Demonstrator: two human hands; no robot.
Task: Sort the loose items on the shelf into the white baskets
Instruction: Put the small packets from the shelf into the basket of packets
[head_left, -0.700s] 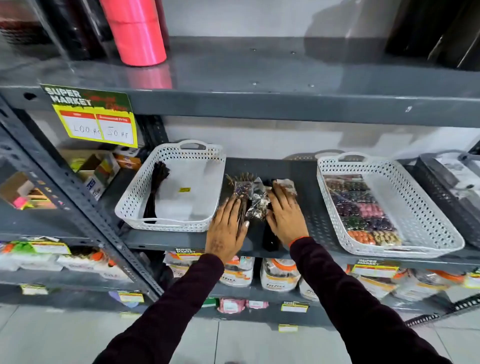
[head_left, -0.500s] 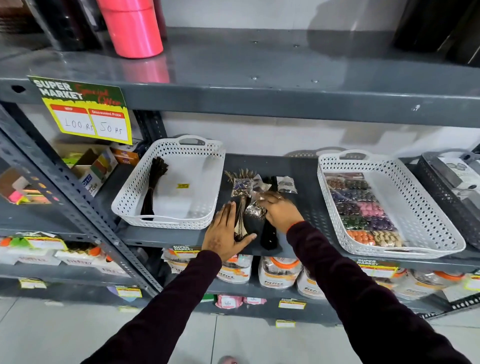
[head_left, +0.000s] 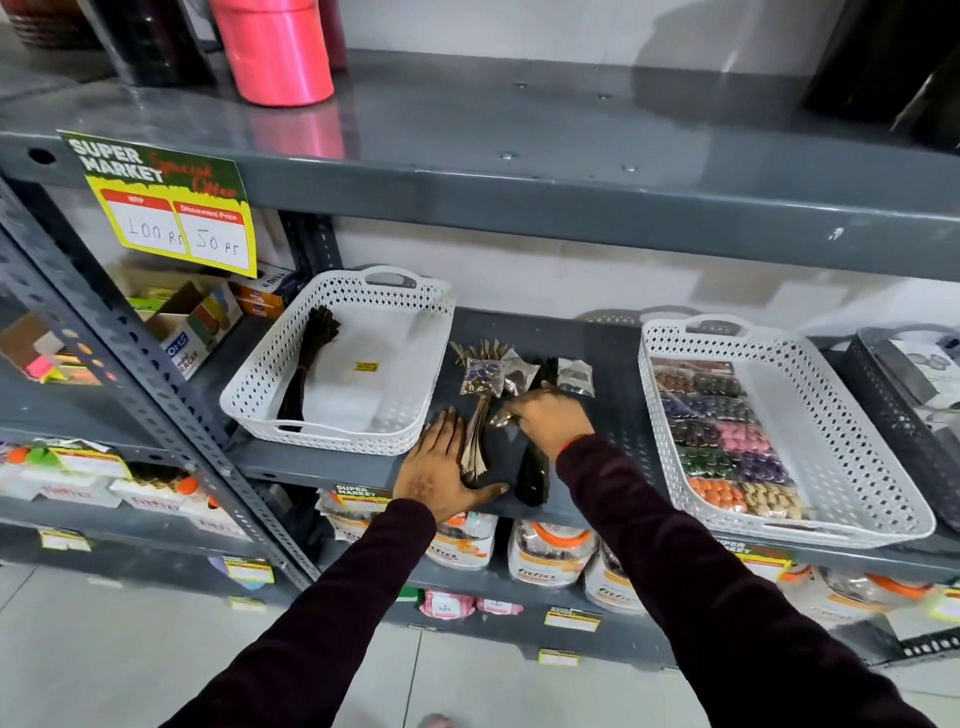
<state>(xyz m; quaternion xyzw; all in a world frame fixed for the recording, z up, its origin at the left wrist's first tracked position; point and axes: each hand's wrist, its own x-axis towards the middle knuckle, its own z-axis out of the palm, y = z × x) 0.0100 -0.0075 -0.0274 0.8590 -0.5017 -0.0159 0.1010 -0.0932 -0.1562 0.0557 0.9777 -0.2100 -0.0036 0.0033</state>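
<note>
On the grey shelf (head_left: 613, 364), between two white baskets, lies a pile of loose items: small clear packets of beads (head_left: 480, 375), a tan bundle of sticks (head_left: 475, 441) and a black bundle (head_left: 534, 475). My left hand (head_left: 439, 470) lies flat and open on the shelf, its thumb under the tan bundle. My right hand (head_left: 548, 418) is closed on a small clear packet (head_left: 501, 418) at the pile's middle. The left white basket (head_left: 270, 384) holds a dark bundle (head_left: 306, 371). Rows of coloured bead packets (head_left: 722, 441) fill part of the right white basket (head_left: 841, 441).
A dark grey basket (head_left: 893, 400) stands at the far right. A yellow price sign (head_left: 166, 202) hangs from the upper shelf edge, with a pink roll (head_left: 275, 52) above it. Boxes (head_left: 202, 322) sit left of the left basket. Packaged goods fill the lower shelf.
My right hand has curled from flat on the pile into a grip on a small packet. My left hand slid slightly toward the shelf's front edge.
</note>
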